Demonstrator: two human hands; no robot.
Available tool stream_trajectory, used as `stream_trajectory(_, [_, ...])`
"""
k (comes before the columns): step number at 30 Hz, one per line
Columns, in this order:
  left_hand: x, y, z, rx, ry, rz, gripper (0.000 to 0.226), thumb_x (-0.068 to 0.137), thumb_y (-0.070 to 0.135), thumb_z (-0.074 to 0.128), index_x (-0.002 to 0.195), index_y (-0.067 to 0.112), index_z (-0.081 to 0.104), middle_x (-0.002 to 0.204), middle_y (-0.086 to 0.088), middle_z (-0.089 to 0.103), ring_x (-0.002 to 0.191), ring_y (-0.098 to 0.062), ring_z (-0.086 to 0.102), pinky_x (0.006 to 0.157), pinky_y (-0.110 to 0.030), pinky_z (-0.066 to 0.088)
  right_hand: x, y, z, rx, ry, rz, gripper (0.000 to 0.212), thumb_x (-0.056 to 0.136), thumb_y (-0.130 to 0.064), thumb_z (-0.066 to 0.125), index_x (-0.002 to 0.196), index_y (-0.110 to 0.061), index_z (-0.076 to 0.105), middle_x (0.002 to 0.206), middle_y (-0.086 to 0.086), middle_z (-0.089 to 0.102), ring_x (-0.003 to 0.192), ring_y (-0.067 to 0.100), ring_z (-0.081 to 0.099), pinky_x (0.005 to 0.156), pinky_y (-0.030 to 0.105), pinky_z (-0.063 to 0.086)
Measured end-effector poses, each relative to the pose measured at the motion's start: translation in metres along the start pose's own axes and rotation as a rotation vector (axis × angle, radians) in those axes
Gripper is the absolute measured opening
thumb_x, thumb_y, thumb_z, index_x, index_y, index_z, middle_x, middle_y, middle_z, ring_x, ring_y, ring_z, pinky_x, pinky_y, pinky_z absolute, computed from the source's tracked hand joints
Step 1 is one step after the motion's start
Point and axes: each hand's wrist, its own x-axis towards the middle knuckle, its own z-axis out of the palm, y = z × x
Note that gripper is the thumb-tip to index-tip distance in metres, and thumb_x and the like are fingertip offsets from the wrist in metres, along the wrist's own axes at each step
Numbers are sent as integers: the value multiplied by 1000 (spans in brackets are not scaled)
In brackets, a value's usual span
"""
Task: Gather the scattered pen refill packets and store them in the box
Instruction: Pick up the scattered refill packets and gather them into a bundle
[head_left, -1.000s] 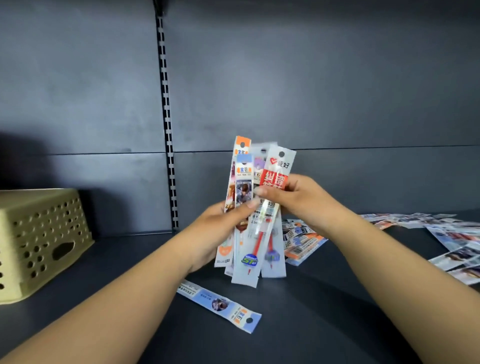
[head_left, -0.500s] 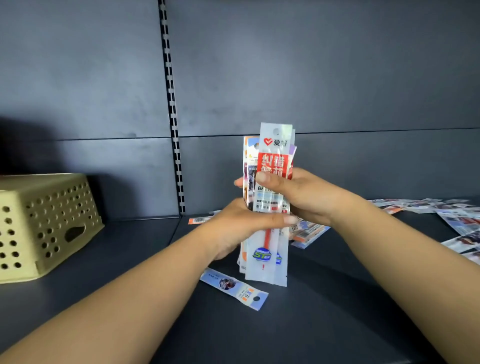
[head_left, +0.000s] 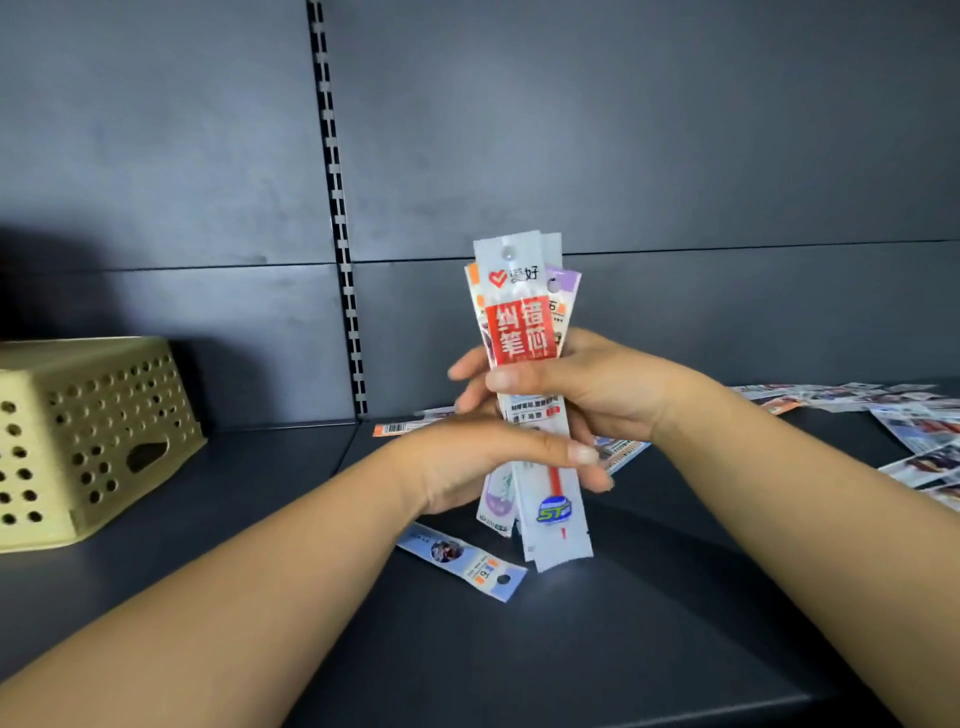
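Red-and-white front packet (head_left: 524, 332), perforated beige box (head_left: 98, 436), dark grey shelf (head_left: 571, 649).

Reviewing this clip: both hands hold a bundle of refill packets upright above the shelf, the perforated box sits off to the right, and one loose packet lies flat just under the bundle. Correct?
Not quite. The perforated box sits off to the left, not the right, as the head view shows. The rest stands: the left hand and right hand hold the bundle upright above the shelf, and one loose packet lies flat just under it.

Left hand (head_left: 483, 462) grip closed, right hand (head_left: 587, 384) clasped just above
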Motion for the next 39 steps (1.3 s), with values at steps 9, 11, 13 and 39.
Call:
stream_trajectory(9, [-4,5,-1,-94,-11,-17,18,72,6,63,64,18,74,61,0,71,60,-12,69,69,-30,59,2,0,3,241,109,-123,7,69,-10,63,71,-16,66,68,1,72,72,14,69,70,26,58])
stream_trajectory(11, [-4,7,-8,-138,55,4,17,71,8,61,66,18,73,50,1,62,45,-10,59,60,-29,58,4,0,0,255,184,-106,21,66,-22,75,83,-15,66,76,0,72,78,19,63,70,28,55])
stream_trajectory(13, [-6,10,-21,-150,141,42,15,71,9,60,70,16,73,45,2,54,41,-9,51,49,-23,52,6,0,-4,268,248,-57,35,62,-43,68,86,-18,65,83,-1,69,83,20,53,71,28,49])
stream_trajectory(39, [-20,0,-68,28,314,-205,11,83,9,55,84,11,66,66,-6,74,64,-15,71,64,-25,59,-3,-1,-2,-189,-21,599,10,82,-11,60,74,-17,57,44,-3,51,37,7,46,40,13,40])
